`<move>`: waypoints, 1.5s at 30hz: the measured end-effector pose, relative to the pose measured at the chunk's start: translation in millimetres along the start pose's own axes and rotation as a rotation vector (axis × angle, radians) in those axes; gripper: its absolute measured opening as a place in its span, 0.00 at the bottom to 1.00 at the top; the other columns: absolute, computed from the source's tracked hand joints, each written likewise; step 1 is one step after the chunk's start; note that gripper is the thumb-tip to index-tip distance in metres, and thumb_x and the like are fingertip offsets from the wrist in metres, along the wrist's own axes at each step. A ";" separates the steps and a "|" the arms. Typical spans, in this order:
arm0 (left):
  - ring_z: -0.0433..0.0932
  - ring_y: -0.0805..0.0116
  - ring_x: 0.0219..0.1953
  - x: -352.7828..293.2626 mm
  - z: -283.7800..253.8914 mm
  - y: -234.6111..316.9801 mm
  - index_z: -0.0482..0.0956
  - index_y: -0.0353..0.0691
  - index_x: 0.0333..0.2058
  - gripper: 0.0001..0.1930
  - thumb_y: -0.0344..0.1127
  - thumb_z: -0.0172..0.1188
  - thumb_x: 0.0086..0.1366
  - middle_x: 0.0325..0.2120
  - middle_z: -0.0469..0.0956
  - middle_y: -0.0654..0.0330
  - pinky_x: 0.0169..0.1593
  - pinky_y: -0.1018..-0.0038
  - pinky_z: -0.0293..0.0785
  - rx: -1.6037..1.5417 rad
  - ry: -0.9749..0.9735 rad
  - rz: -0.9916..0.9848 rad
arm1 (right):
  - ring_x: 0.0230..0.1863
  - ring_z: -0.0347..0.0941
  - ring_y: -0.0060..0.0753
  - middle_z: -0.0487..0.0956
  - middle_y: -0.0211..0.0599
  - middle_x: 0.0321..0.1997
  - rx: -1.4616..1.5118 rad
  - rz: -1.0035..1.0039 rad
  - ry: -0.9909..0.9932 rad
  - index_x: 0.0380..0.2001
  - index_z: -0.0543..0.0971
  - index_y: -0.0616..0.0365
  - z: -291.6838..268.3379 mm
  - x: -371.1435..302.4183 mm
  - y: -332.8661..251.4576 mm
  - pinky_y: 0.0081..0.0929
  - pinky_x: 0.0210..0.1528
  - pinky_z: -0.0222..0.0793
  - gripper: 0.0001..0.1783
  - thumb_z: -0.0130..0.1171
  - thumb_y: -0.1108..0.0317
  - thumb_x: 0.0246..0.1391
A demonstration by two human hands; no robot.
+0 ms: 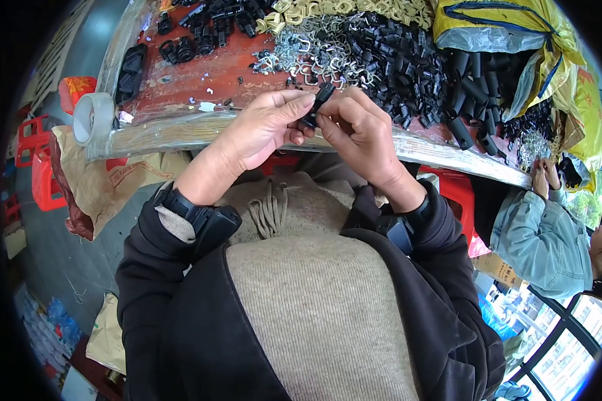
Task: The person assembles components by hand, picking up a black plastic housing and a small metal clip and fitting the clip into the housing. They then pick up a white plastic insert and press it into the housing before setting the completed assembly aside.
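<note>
Just above the table's near edge, my left hand (264, 127) pinches a small black plastic part (325, 93) between thumb and fingers. My right hand (364, 130) is closed at the same part from the other side, with its thumb and fingertips bent against it. Whether a smaller piece sits in the right fingertips is hidden. Right beyond the hands lie a heap of bent metal hooks (314, 57) and a heap of small black plastic pieces (401, 60). Cream-coloured plastic parts (354, 9) are piled behind them.
Black assembled parts (207, 30) stand at the table's far left. A clear tape roll (92, 119) hangs at its left corner. Black tubes (473, 90) and a yellow bag (498, 20) lie to the right. A co-worker's sleeve (538, 234) is at the far right. Red stools (47, 177) stand left.
</note>
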State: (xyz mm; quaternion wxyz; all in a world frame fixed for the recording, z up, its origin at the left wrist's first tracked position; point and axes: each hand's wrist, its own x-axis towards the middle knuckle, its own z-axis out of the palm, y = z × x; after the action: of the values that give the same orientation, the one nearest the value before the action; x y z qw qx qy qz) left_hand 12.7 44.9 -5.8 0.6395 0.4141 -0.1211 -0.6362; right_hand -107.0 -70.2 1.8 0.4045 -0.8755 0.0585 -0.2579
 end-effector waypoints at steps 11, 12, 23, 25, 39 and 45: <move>0.69 0.79 0.29 0.4 -6.4 -7.8 0.68 0.35 0.39 0.13 0.38 0.47 0.59 0.29 0.69 0.66 0.32 0.84 0.66 0.089 -0.049 -0.040 | 0.20 0.66 0.35 0.67 0.36 0.20 -0.161 -0.017 -0.104 0.21 0.71 0.61 0.4 0.7 4.1 0.24 0.22 0.61 0.05 0.57 0.77 0.35; 0.69 0.79 0.29 -0.8 -4.3 -9.1 0.68 0.35 0.39 0.13 0.38 0.47 0.59 0.29 0.69 0.66 0.33 0.84 0.66 0.100 -0.047 -0.044 | 0.20 0.66 0.35 0.67 0.36 0.20 -0.161 -0.002 -0.115 0.20 0.71 0.61 -0.2 0.3 3.6 0.24 0.22 0.61 0.05 0.57 0.77 0.35; 0.70 0.76 0.33 -2.2 -3.9 -11.6 0.67 0.34 0.40 0.13 0.35 0.47 0.59 0.32 0.70 0.63 0.38 0.82 0.67 0.065 -0.100 -0.081 | 0.18 0.65 0.31 0.67 0.34 0.18 0.058 0.151 -0.153 0.18 0.73 0.61 -8.4 2.2 1.0 0.22 0.20 0.59 0.04 0.57 0.76 0.33; 0.71 0.74 0.35 -3.0 -3.2 -6.0 0.68 0.34 0.39 0.12 0.34 0.48 0.58 0.33 0.71 0.61 0.39 0.80 0.67 -0.088 -0.115 -0.061 | 0.17 0.64 0.30 0.67 0.34 0.18 0.130 0.145 -0.125 0.18 0.73 0.61 -9.7 4.9 3.9 0.22 0.20 0.59 0.04 0.57 0.76 0.33; 0.71 0.66 0.38 3.7 -22.0 -7.4 0.66 0.34 0.39 0.11 0.31 0.49 0.57 0.35 0.71 0.54 0.41 0.76 0.69 -0.259 -0.052 -0.025 | 0.24 0.67 0.41 0.66 0.37 0.24 -0.664 -0.018 -0.273 0.26 0.69 0.57 -2.1 11.0 69.8 0.32 0.26 0.64 0.06 0.50 0.72 0.40; 0.71 0.65 0.39 4.4 -19.9 -9.5 0.68 0.35 0.39 0.11 0.31 0.51 0.56 0.34 0.71 0.55 0.42 0.73 0.69 -0.246 0.031 0.023 | 0.25 0.67 0.42 0.65 0.37 0.25 -0.668 -0.068 -0.298 0.26 0.67 0.57 -4.0 11.9 74.9 0.33 0.26 0.64 0.06 0.49 0.71 0.41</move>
State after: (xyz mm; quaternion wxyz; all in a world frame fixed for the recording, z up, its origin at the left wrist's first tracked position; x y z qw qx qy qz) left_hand 20.1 49.8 -26.4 0.6947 0.3411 -0.0370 -0.6322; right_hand -90.9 -126.4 -46.5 0.0915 -0.9887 0.0510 -0.1075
